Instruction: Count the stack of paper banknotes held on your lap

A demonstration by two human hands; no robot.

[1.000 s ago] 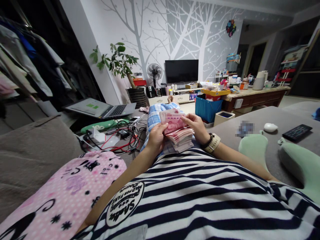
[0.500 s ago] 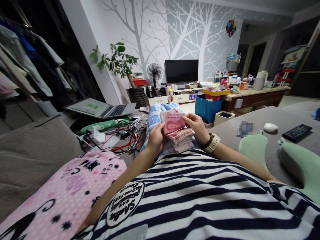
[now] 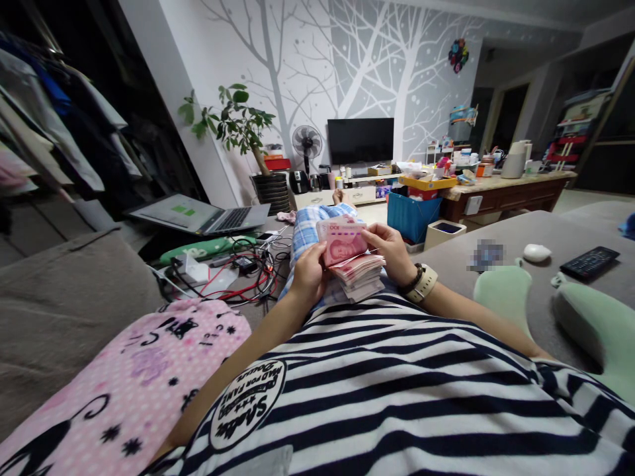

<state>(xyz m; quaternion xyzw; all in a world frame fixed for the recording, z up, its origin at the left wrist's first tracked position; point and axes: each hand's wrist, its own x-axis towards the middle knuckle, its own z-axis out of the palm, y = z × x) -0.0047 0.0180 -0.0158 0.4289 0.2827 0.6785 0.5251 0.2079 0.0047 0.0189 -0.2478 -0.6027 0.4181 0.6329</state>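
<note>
A thick wad of red 100 banknotes (image 3: 358,276) is folded over above my lap, its layered edges facing me. The upper notes stand raised, with a portrait and the number 100 showing upside down on the front banknote (image 3: 343,247). My left hand (image 3: 309,270) is closed on the wad's left side, thumb on the front note. At the right, my right hand (image 3: 391,250) pinches the top right corner of the raised notes between thumb and fingers. A pale watch (image 3: 425,284) and a dark bracelet are on my right wrist.
To the left are an open laptop (image 3: 198,215), tangled cables (image 3: 258,271) and a pink blanket (image 3: 143,370). Green cushions (image 3: 502,294), a white mouse (image 3: 536,252) and a black remote (image 3: 589,262) lie on the sofa to the right. Beyond stands a blue bin (image 3: 413,215).
The raised front banknote has tipped slightly, its top edge a little lower. Both hands stay in nearly the same place.
</note>
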